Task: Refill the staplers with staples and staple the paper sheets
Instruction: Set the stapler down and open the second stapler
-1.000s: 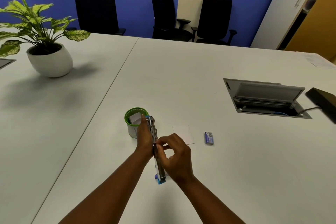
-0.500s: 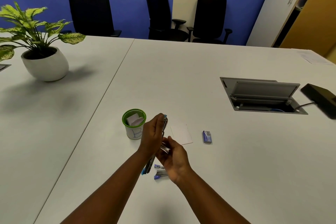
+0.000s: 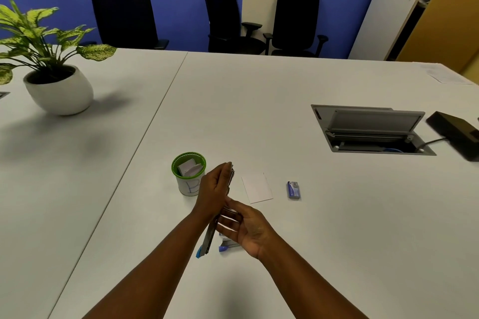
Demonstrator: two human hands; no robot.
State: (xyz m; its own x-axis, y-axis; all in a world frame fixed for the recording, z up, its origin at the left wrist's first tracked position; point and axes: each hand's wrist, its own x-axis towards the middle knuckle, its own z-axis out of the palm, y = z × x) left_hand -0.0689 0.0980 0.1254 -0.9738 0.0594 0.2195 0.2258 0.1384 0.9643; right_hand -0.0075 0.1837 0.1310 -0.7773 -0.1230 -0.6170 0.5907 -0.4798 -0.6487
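Observation:
My left hand (image 3: 213, 194) grips an opened blue and metal stapler (image 3: 208, 239) that hangs steeply above the table, blue end down. My right hand (image 3: 246, 228) is just right of it, with the fingertips pinching the stapler's metal middle part. Whether a strip of staples lies between those fingers cannot be told. Under the right hand, a second blue stapler (image 3: 228, 245) lies partly hidden on the table. A small white paper sheet (image 3: 257, 188) lies flat to the right of the hands. A small blue staple box (image 3: 293, 190) lies further right.
A green-rimmed white cup (image 3: 188, 176) holding folded paper pieces stands just left of my left hand. A potted plant (image 3: 58, 90) is far left. An open cable hatch (image 3: 368, 129) and a black device (image 3: 456, 132) are at the right. Three black chairs stand beyond the white table (image 3: 259, 101).
The stapler's lower blue end has swung left and its top tilted right. My right hand dropped and turned more palm-up, uncovering the second stapler on the table.

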